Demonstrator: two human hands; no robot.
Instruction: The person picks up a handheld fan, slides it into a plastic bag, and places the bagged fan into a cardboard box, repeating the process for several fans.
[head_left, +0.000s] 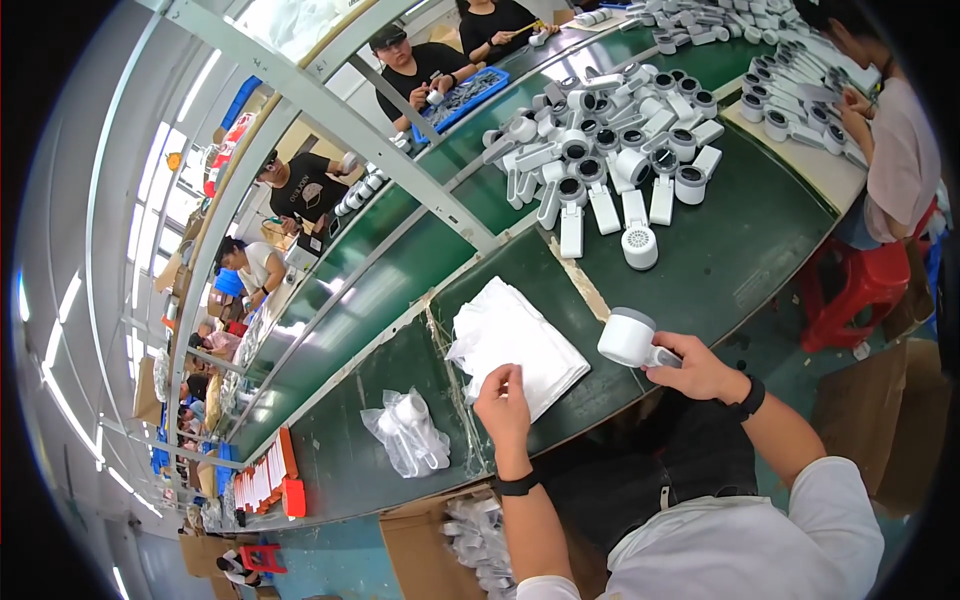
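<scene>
My right hand grips a small white handheld fan by its handle, with the round, grey-rimmed head pointing left above the table's near edge. A stack of thin white plastic bags lies in front of me. Over the near left part of that stack, my left hand has its thumb and fingers pinched together; whether a bag is between them is hard to see. To the left rests a clear bag with a white fan inside.
A big heap of white fans covers the table ahead. Orange-red boxes stand far left. Below the edge is a carton of bagged items. A metal frame rises beyond; co-workers sit across and at right, near a red stool.
</scene>
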